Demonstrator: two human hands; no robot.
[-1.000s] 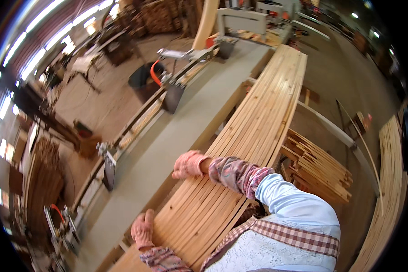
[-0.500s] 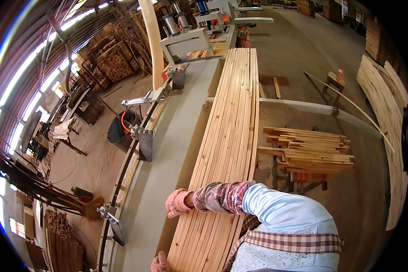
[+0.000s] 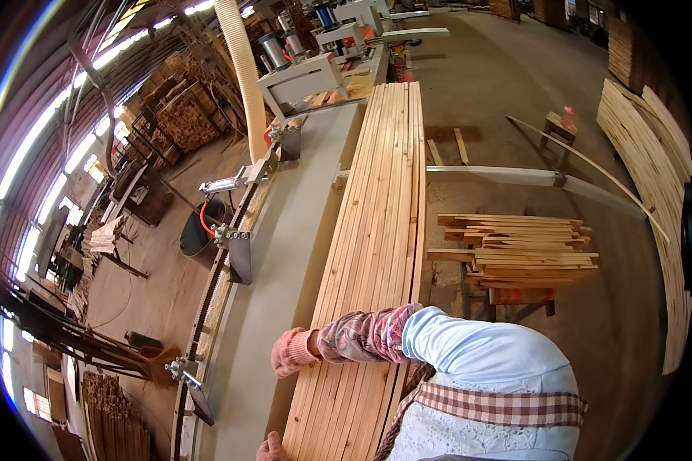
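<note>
A long bundle of pale wooden strips [image 3: 369,230] lies side by side, running away from me along the right side of a grey machine bed [image 3: 284,223]. My right arm reaches across it from the right. My right hand [image 3: 294,352], in a pink knit glove, is curled over the bundle's left edge. Lower down, my left hand [image 3: 271,448] rests against the same edge with thumb and fingers bent; the bottom of the picture cuts off much of it. The undersides of the strips and the fingertips of my right hand are hidden.
Metal clamps [image 3: 240,257] line a toothed rail left of the bed. Beyond stand a machine [image 3: 304,84] with cylinders and a cream hose [image 3: 242,69]. A stack of short boards [image 3: 523,257] stands at right, near a metal beam [image 3: 492,175]; long planks [image 3: 642,154] lie farther right.
The whole scene has shifted slightly left in the view. Both hands stay at the left edge of the strips, the left hand showing a little less.
</note>
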